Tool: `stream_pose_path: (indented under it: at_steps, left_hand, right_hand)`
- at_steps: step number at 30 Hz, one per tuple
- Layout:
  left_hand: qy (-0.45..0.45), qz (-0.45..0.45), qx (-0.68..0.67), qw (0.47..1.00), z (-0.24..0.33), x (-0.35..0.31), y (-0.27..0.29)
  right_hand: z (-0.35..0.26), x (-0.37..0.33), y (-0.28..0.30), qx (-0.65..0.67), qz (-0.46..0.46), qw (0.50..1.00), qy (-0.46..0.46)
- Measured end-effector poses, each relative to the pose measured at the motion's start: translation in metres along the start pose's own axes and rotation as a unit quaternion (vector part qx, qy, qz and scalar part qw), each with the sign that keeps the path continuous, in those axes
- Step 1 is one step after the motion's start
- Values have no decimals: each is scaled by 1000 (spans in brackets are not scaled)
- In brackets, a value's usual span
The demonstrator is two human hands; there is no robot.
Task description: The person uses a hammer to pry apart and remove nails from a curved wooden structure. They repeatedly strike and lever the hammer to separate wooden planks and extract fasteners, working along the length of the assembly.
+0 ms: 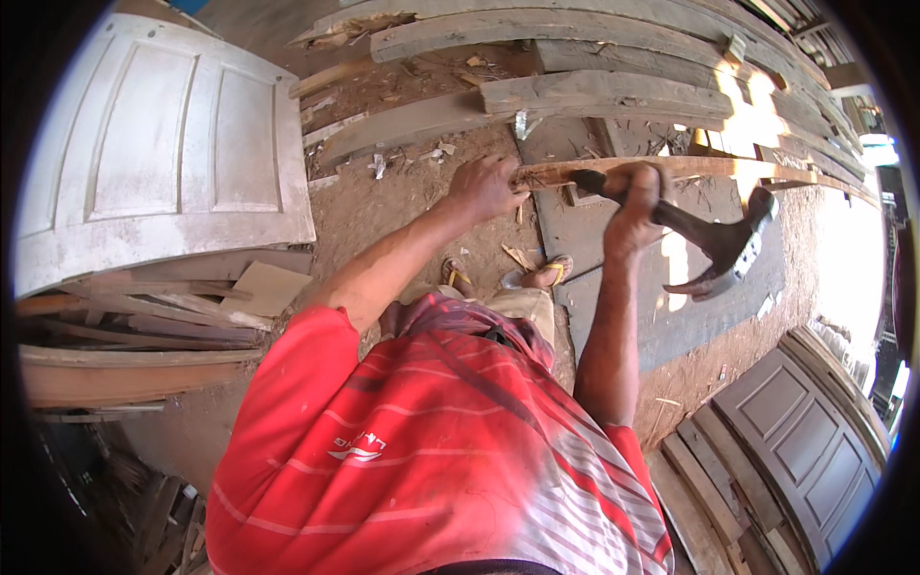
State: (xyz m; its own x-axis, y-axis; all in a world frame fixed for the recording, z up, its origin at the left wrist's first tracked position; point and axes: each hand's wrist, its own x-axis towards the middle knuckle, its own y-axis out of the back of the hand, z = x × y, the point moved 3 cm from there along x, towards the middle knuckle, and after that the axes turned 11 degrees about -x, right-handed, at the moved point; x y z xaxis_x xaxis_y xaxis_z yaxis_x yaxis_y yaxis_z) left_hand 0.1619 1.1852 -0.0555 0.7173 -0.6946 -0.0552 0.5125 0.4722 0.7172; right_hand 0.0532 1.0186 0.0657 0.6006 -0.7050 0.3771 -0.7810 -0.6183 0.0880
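My left hand (487, 187) is closed round the near-left end of a long, narrow wooden plank (714, 167), which stretches away to the right. My right hand (634, 206) grips the dark handle of a claw hammer (733, 251), with its thumb up along the plank's near side. The hammer's head hangs to the right of that hand, its claw curving down toward me. Whether the right fingers also touch the plank cannot be made out. Both hands are raised above the ground in front of me.
A white panelled door (153, 134) leans at the left, above a pile of boards (144, 369). Long timber beams (613, 93) lie ahead. A dark flat sheet (671, 316) covers ground at right, near a brown panelled door (805, 422). My sandalled feet stand on dirt with wood scraps.
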Motion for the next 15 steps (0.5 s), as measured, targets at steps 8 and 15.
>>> stream_pose_path:
  at_steps: [8, 15]
  left_hand:
    - [78, -84, -15, 993, -4, 4, 8]
    - [75, -132, -23, 988, -8, 11, 9]
  right_hand:
    - [16, -44, 39, -193, -53, 974, -107]
    - [16, -116, 47, -106, -120, 957, -240]
